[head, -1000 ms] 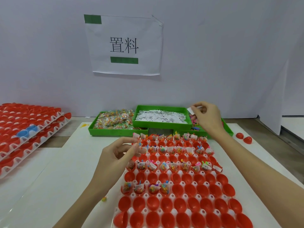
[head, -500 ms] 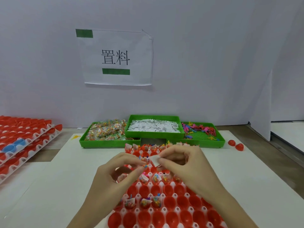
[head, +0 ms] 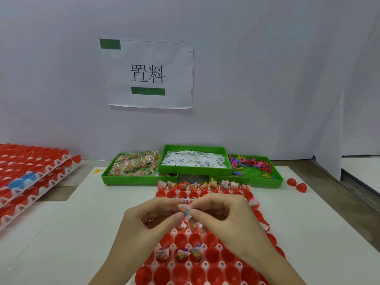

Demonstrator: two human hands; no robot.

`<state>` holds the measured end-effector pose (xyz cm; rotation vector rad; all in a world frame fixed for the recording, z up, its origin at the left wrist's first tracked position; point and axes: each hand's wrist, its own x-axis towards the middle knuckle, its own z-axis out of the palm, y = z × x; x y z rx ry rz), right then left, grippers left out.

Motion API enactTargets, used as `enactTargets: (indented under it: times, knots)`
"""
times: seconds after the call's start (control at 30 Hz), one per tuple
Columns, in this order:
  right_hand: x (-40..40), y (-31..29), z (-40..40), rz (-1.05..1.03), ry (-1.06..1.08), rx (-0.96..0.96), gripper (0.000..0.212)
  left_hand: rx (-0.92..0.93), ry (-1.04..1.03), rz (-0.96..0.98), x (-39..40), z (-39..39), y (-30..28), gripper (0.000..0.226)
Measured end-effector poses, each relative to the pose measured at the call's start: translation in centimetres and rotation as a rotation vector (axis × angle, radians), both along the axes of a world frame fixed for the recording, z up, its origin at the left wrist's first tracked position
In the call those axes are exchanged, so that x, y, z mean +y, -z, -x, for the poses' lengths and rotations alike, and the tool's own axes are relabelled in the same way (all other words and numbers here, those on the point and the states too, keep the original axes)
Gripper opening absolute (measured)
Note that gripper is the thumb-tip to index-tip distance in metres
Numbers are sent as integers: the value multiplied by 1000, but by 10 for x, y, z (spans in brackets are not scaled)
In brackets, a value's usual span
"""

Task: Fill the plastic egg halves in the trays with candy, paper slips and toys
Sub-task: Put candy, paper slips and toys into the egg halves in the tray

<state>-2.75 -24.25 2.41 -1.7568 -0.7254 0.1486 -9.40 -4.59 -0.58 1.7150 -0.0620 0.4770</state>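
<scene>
Item: filling station, one person at a white work surface (head: 86, 233). Left hand (head: 148, 221) and right hand (head: 224, 214) meet above the working tray (head: 205, 264), fingertips of both pinched on a small bundle: a white paper slip (head: 183, 208) with a speck of coloured candy or toy (head: 185, 213) against it; which of the two it is cannot be told at this size. The grip is close and fine on both sides, with no other item seen in either hand. The bundle hangs over the middle rows, above no particular cup that can be named. Tray contents: red plastic egg halves (head: 212, 254); the far rows carry slips and coloured fill, three cups in a nearer row (head: 181, 255) are filled, the remaining near cups show bare red. Supply, at the far edge: green bin of wrapped candy (head: 135, 164), green bin of paper slips (head: 193, 161) raised between its neighbours, green bin of small toys (head: 250, 165). Also present: stacked trays of red halves with two blue ones (head: 22, 179) to the left, two loose red halves (head: 297, 185) to the right, a printed sign (head: 148, 75) on the wall. Handling note, as judgement: the slip would probably best be wrapped snugly about the fill before lowering, then set into the next bare cup beside the three filled ones, released low so that it does not spring open or tip into a neighbouring cup.
</scene>
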Motion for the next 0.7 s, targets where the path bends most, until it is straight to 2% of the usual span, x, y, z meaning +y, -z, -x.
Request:
enactTargets:
  times: [0.2, 0.37, 0.47, 0.57, 0.63, 0.7]
  knots:
    - [1, 3, 1, -64, -18, 91, 14, 86, -8, 202, -2, -1, 2, 23]
    - [7, 8, 6, -130, -5, 166, 13, 150, -93, 322, -4, -5, 8, 32]
    - [10, 9, 9, -173, 17, 182, 13, 165, -55, 385, -5, -6, 9, 34]
    - [9, 9, 10, -172, 31, 192, 10, 157, 17, 280, -3, -3, 5, 42]
    - [8, 8, 11, -142, 40, 190, 9, 141, 33, 181, -1, -1, 1, 35]
    - [4, 3, 10, -71, -4, 202, 8, 134, 15, 161, 1, 0, -2, 29]
